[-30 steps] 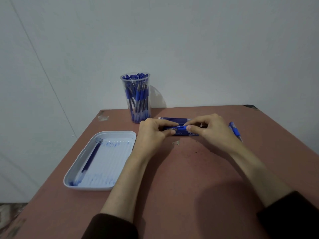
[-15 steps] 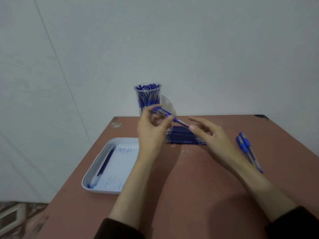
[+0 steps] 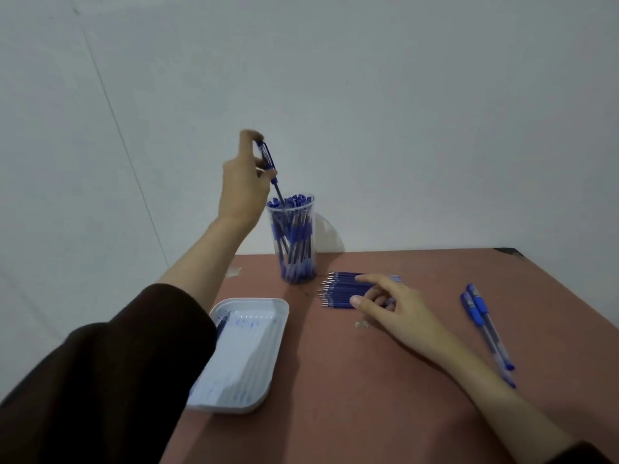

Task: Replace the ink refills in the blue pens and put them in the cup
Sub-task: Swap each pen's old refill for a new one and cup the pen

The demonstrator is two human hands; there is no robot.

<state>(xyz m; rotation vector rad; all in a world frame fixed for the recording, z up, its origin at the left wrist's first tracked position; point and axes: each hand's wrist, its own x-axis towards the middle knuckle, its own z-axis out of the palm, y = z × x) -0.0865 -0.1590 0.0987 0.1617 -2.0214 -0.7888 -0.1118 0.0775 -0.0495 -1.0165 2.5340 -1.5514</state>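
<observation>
Now the left hand (image 3: pixel 243 185) pinches a pen (image 3: pixel 267 157), near upright, over the cup (image 3: pixel 296 242), its tip just inside the rim; the right hand (image 3: pixel 392 306) rests loosely curled on the refills (image 3: pixel 338 291) beside the cup, whether gripping one I cannot tell; two pens (image 3: pixel 482 316) lie well to its right.

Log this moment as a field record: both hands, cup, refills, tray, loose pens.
left hand: pinches a blue pen, tilted, tip at the cup mouth
cup: clear, upright, packed with blue pens
right hand: on the refill pile; grip cannot be told
tray: white, one dark refill inside
loose pens: two, side by side on the table, right of the right hand
</observation>
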